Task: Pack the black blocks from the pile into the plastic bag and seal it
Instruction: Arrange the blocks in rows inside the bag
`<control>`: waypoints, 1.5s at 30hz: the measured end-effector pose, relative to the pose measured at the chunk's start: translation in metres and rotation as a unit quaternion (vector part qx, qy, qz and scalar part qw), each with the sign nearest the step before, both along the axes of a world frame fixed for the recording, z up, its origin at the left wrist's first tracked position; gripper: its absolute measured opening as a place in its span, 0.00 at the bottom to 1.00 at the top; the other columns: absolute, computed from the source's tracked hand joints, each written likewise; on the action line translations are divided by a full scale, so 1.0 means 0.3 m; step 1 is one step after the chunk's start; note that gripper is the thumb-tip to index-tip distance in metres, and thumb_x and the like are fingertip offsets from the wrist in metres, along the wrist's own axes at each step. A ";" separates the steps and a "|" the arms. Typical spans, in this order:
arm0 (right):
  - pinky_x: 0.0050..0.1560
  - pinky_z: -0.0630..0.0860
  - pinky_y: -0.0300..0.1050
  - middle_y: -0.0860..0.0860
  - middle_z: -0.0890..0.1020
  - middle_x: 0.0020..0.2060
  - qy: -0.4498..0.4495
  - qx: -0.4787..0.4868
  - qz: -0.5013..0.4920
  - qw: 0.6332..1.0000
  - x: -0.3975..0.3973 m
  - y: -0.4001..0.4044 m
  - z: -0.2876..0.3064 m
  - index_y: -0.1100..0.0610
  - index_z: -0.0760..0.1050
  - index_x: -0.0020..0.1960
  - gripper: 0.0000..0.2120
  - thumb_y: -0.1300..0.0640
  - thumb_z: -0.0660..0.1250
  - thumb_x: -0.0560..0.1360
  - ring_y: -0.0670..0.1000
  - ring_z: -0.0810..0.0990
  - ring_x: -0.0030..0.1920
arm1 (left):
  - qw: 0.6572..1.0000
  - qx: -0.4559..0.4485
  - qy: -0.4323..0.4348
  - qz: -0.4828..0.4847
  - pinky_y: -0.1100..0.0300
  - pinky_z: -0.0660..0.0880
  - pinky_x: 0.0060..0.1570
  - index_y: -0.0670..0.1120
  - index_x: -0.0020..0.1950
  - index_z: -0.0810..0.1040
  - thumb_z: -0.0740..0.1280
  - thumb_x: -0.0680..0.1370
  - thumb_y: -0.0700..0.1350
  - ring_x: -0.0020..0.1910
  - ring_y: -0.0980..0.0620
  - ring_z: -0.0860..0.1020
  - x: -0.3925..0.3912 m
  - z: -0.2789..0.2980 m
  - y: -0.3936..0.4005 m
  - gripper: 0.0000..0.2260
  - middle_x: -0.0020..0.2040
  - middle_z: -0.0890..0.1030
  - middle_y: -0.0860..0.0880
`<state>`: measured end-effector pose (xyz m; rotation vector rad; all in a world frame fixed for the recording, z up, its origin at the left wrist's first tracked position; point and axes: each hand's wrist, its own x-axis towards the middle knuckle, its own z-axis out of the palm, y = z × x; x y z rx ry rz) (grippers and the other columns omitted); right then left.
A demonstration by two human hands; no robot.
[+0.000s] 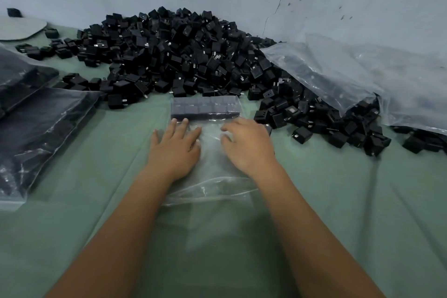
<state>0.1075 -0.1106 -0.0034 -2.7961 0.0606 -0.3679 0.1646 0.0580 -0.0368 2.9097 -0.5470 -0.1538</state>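
**Squaring the first row at the bottom of the bag**

While only one row sits in the plastic bag (212, 152), best to get that row tight before adding more. Row of black blocks (205, 108) packed side by side at the far, closed end of the bag, just short of the pile (174, 55); bag flat on the green cloth (96, 201), mouth toward the person, most of its length slack and unfilled.

Left hand (175, 146) laid flat on the film, fingers straight and spread, tips just behind the row. Right hand (246, 143) also on the film, fingers bent and pressing down, holding nothing as far as visible; whether pinching a fold of plastic, cannot tell through the blur.

To do it well:
- Press with flat fingers, not nails, since thin film probably creases and tears easily.
- Push the row evenly from both ends toward the closed end, so no block tips or rides up on its neighbour.
- Smooth trapped air back toward the mouth, keeping the film flat for the next row.
- Keep the mouth edges aligned and free of wrinkles for the later seal.

Likely early in the task. Filled bags (36, 116) stacked at the left suggest the target: several such rows. Loose blocks (302, 134) within right-hand reach for the next row.
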 end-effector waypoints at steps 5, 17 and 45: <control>0.60 0.66 0.44 0.51 0.73 0.59 -0.083 0.137 -0.184 0.970 -0.150 -0.089 -0.045 0.49 0.74 0.67 0.19 0.55 0.64 0.75 0.52 0.67 0.59 | 0.999 0.018 0.042 -0.008 0.40 0.35 0.73 0.64 0.78 0.47 0.45 0.82 0.62 0.79 0.52 0.37 -0.067 0.013 0.044 0.24 0.80 0.40 0.53; 0.49 0.75 0.31 0.41 0.81 0.44 -0.209 0.440 -0.221 0.845 -0.223 -0.117 -0.076 0.47 0.77 0.53 0.13 0.60 0.73 0.72 0.40 0.80 0.46 | 0.962 -0.244 -0.007 -0.127 0.47 0.57 0.75 0.58 0.67 0.76 0.62 0.70 0.70 0.74 0.55 0.65 -0.219 0.017 0.030 0.29 0.72 0.72 0.53; 0.33 0.60 0.43 0.49 0.69 0.32 -0.103 -0.013 -0.030 0.994 -0.266 0.178 -0.068 0.54 0.63 0.32 0.17 0.51 0.56 0.78 0.53 0.71 0.37 | 0.764 -0.636 0.086 -0.068 0.67 0.73 0.46 0.45 0.47 0.85 0.63 0.77 0.54 0.42 0.57 0.79 -0.232 0.071 0.077 0.16 0.40 0.84 0.53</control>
